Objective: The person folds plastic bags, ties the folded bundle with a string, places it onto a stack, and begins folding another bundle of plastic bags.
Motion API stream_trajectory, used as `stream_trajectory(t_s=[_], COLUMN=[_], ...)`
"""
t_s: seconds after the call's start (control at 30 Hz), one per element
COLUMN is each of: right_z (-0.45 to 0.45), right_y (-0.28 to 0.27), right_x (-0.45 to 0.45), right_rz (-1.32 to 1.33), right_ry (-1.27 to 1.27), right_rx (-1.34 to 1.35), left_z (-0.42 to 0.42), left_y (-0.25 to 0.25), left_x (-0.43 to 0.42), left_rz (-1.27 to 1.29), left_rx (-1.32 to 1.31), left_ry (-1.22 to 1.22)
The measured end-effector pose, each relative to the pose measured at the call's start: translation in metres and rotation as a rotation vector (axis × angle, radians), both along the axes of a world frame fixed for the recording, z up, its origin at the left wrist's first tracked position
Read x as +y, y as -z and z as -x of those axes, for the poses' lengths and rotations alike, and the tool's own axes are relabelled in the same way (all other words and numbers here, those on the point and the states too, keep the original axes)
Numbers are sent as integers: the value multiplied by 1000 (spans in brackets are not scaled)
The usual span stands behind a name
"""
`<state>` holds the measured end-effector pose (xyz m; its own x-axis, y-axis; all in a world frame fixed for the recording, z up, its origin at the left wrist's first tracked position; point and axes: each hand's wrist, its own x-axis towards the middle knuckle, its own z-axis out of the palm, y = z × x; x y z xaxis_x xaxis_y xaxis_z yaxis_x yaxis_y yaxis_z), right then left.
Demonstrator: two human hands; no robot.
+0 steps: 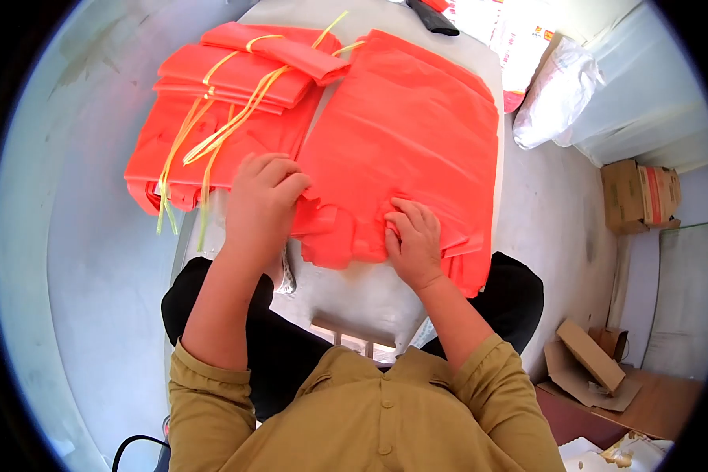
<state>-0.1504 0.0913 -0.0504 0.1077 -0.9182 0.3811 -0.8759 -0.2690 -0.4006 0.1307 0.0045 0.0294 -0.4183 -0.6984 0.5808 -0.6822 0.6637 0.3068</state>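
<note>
A stack of red plastic bags [401, 126] lies in front of me, its near end ruffled and hanging past the table's edge. My left hand [265, 193] is closed at the left side of that near end, fingertips pinching a bag's edge. On the right, my right hand [417, 240] has its fingers curled into the crumpled red film and grips it. Beside the stack, to the left, sit folded red bag bundles [236, 79] tied with yellow-green plastic string [252, 106], whose loose ends trail toward me.
The pale table [492, 67] carries both piles. A black object [433, 17] lies at its far edge. Right of it are a white plastic-wrapped package [557, 90] and a cardboard box [641, 197]. Flattened cardboard [590, 366] rests on a brown surface at lower right.
</note>
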Motion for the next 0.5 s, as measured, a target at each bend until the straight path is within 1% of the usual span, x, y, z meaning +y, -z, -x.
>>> stream_trajectory(t_s=[0.03,0.13,0.23,0.43,0.5], right_z=[1,-1,-2,0,1], right_y=[1,-2,-2,-5,-3], right_x=[0,0,0,-1,0], right_rz=[7,28,32,32,22], right_ry=[-5,-4,-6,-15,-10], right_rx=[-8,-4,-6,-7,-7], left_z=[7,37,65,106,111], left_y=[0,-7,9,21,20], left_x=[-2,1,-6,-16,-17], left_rz=[26,97,45,-148,-300], left_rx=[23,-25,-65,-145,-285], left_ry=[57,120,274,462,451])
